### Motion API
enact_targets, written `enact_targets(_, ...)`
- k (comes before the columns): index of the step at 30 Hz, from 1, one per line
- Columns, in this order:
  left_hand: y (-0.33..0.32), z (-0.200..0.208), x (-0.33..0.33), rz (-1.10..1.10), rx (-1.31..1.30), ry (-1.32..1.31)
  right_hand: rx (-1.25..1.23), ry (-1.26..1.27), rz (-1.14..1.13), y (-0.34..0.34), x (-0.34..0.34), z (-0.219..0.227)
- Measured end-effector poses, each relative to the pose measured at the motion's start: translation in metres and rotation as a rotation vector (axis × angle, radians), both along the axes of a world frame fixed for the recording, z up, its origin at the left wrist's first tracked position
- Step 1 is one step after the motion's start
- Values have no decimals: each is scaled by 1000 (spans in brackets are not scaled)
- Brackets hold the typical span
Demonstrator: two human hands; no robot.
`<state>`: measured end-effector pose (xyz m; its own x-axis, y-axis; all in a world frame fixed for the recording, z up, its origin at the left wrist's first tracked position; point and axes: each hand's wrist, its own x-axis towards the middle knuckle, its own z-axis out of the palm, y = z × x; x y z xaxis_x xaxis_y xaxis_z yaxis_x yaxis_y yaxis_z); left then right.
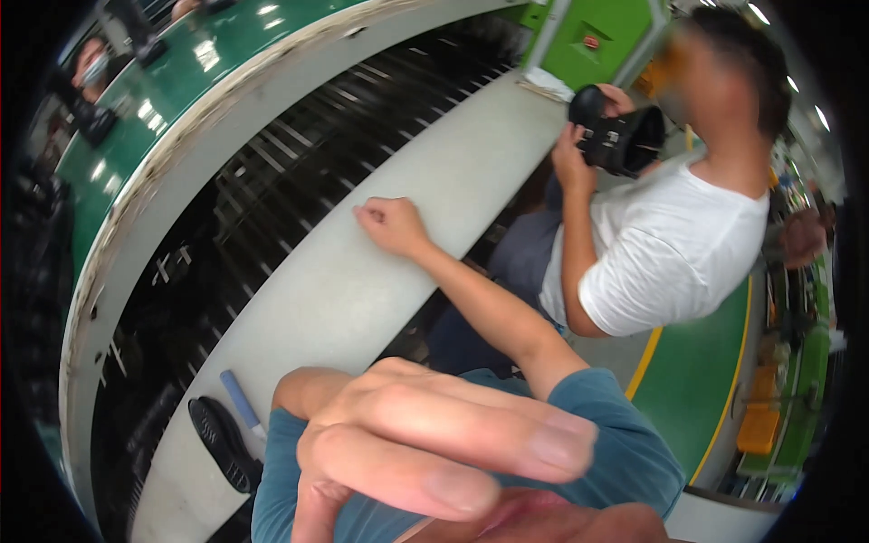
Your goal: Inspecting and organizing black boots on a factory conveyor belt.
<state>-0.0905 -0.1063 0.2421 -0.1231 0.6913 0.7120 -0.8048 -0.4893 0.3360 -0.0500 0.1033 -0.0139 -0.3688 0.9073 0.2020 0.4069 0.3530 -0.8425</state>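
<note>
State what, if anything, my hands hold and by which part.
Nothing shows in the right hand, curled over the white bench. The left hand, raised in the foreground, shows no object; its palm is hidden, so I cannot be sure.

A black laced shoe (222,445) lies on the bench (344,290)! Just beside it, a blue-handled tool (240,400) lies slanted.

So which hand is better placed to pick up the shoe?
The left hand, probably: the shoe lies on the bench by the left sleeve. That hand is raised off the bench, but the right hand, curled over it, would have to reach across.
</note>
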Motion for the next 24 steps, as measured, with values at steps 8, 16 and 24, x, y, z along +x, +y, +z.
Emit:
enact_targets(8,16,-8,-24,-145,249,-91,42,18,27,4,4,-16)
enact_targets(16,37,5,-48,-53,435,-71,27,33,-11,7,6,-14)
enact_targets(24,49,5,-53,-41,515,-7,31,55,4,14,9,-12)
